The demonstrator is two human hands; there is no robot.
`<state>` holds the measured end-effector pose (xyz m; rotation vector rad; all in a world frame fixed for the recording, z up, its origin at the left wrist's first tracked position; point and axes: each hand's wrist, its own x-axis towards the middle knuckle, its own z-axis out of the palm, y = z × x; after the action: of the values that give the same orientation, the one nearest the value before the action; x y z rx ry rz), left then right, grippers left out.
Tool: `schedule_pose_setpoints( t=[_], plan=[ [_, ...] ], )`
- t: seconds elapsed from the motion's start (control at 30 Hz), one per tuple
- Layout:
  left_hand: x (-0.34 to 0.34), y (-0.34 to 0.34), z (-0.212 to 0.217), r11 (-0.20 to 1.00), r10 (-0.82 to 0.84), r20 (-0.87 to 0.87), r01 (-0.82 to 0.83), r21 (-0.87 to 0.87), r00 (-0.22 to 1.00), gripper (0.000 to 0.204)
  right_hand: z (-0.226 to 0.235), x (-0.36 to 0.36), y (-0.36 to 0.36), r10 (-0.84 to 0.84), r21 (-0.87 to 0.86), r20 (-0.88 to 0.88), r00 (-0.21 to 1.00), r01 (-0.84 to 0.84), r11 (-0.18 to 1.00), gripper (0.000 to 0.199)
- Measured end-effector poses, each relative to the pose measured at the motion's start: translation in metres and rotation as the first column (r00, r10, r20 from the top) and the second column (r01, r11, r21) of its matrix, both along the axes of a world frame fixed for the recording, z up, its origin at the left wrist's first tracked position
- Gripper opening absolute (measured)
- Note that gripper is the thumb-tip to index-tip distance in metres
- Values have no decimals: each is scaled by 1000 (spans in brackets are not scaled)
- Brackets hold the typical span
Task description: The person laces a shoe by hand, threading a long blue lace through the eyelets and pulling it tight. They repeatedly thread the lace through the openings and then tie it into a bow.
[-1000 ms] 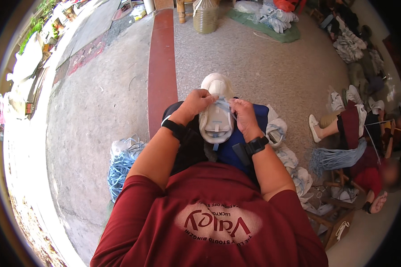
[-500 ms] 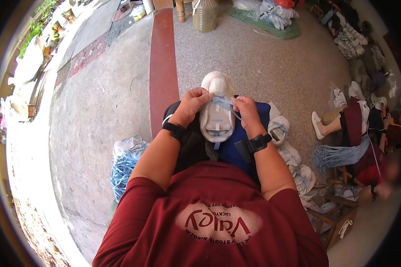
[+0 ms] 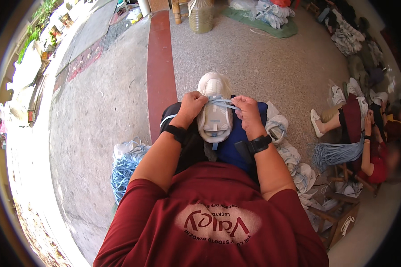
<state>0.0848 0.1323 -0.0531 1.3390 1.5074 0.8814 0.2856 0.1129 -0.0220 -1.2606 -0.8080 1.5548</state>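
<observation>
The white shoe (image 3: 214, 111) sat toe-far on the person's lap, looking light and soft, best steadied by its sides, while the left hand (image 3: 190, 105) and right hand (image 3: 247, 115) flanked it, each pinching the limp, thin pale-blue lace (image 3: 221, 101) across its top.

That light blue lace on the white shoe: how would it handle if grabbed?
The light blue lace probably handles floppy: it bends across the white shoe between the left hand and right hand. Likely very light, being a thin flat strip. It may tangle, judging by the heaped laces nearby.
</observation>
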Motion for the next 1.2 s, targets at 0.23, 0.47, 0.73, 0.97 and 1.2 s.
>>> schedule_pose_setpoints(
  t=[0.23, 0.47, 0.73, 0.97, 1.2],
  plan=[
    [-7, -23, 12, 964, -51, -192, 99, 245, 980, 34, 5, 61, -16, -275, 1, -312, 909, 289, 957, 16],
    [-67, -39, 29, 945, 253, 540, -324, 40, 803, 20, -29, 68, -11, -335, -55, -204, 920, 331, 942, 12],
    [-75, -96, 45, 807, -89, -213, 196, 558, 973, 28, -15, 71, -15, -169, 342, 328, 929, 50, 938, 8],
    [-108, -77, 18, 909, 122, -162, -45, 415, 979, 26, -10, 80, -18, -194, 424, 561, 805, -78, 903, 4],
    [-162, -86, -14, 973, 13, 25, -18, 229, 1000, 12, 14, 101, -51, -163, 411, 877, 451, -533, 739, 11]
  ],
)
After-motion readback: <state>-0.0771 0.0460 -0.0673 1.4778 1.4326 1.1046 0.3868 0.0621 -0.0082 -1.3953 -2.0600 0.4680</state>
